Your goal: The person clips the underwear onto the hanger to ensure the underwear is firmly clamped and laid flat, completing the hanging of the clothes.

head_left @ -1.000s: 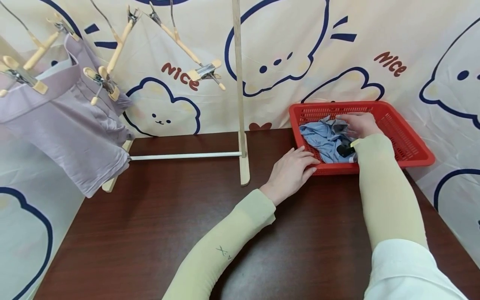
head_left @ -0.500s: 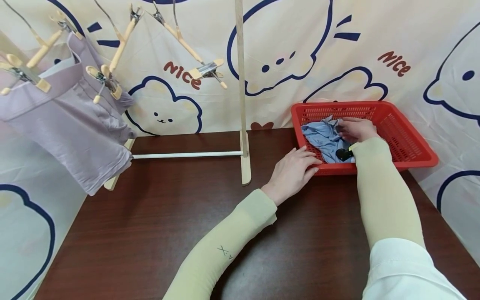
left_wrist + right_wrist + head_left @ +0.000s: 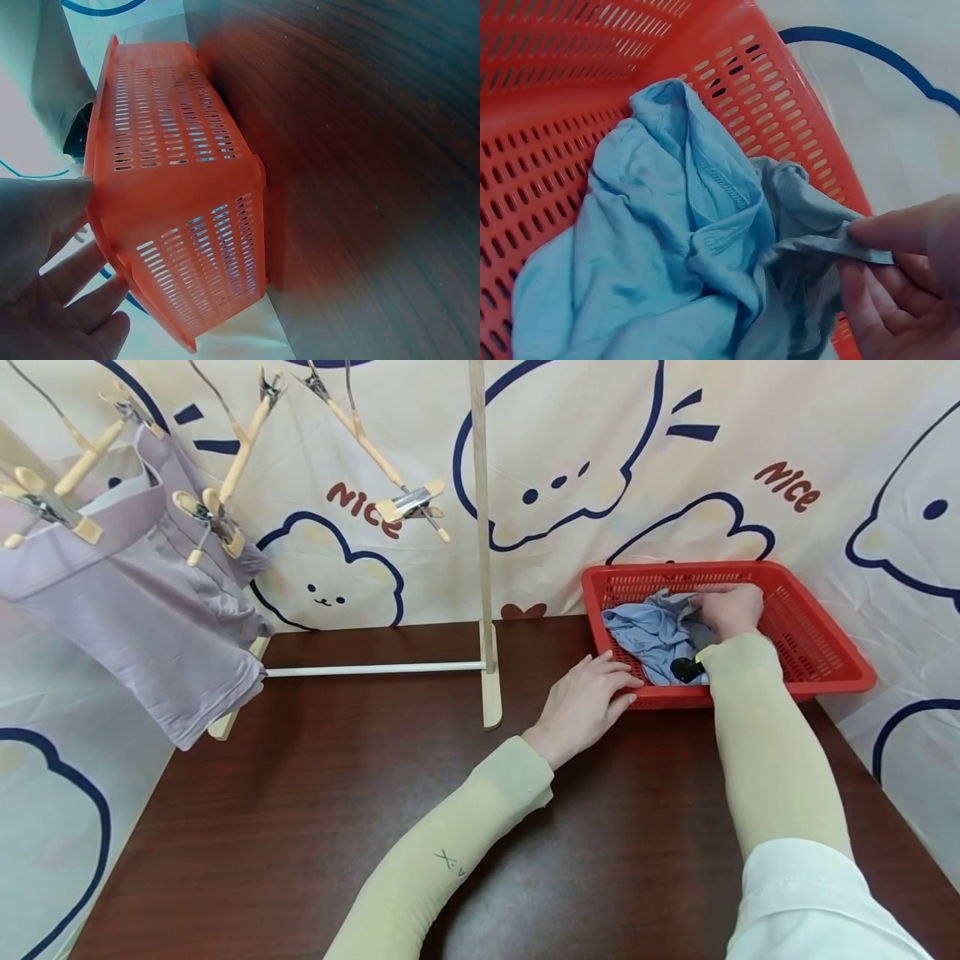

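In the head view, a red plastic basket holds a crumpled light blue garment, with a grey garment bunched against it. My right hand reaches into the basket. Its thumb and fingers pinch a folded edge of the grey garment, as the right wrist view shows. My left hand rests at the basket's near left corner, thumb and fingertips touching the rim, fingers fairly straight. Most of the grey garment's shape is hidden in the folds.
At left, lilac shorts hang from clips on wooden hangers. Another hanger's wooden clip dangles in the middle. A wooden rack post and a white bar stand on the brown table. A printed cloth backs everything.
My right hand has lifted slightly and shifted right over the last half second, and more grey fabric shows below its fingers. My left hand stays on the basket rim.
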Motion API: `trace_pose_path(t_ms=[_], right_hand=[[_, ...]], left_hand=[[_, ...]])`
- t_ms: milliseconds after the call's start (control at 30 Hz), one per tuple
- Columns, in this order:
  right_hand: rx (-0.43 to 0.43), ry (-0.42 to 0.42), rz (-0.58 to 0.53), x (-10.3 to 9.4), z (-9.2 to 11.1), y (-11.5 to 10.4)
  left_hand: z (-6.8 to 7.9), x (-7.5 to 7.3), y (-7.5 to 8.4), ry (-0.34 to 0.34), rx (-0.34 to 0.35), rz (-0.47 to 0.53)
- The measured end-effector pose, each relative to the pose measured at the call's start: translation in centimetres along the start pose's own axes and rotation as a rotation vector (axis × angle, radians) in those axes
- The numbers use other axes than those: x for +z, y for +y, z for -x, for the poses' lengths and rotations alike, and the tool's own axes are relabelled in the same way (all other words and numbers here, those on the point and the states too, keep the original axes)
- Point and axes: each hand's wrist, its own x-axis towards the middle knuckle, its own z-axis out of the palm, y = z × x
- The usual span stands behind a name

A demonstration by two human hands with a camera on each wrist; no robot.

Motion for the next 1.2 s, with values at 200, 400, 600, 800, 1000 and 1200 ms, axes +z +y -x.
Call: trace_pose_path(t_ms=[200, 400, 600, 800, 1000, 1200], right_hand=[[-0.088, 0.067, -0.035, -0.6, 0.4, -1.8], [-0.174, 0.108, -0.119, -1.2, 1.4, -3.8], [-0.209, 0.13, -0.225, -1.7, 3.2, -6.0], [-0.283, 0.174, -0.335, -2.6, 4.9, -8.1], [-0.415, 0.233, -0.436, -3.1, 6.9, -9.6], [-0.622, 0.274, -0.488, -3.2, 10.3, -10.8]], left_hand=[[0.0, 0.0, -0.2, 0.0, -0.003, 0.006], [0.0, 0.0, -0.3, 0.016, 0.009, 0.01], [0.1, 0.2, -0.4, 0.037, 0.026, 0.013], [0.1, 0.2, -0.4, 0.038, 0.017, 0.018], [0.1, 0.4, -0.3, 0.061, 0.034, 0.011], [0.1, 0.5, -0.3, 0.075, 0.047, 0.0]])
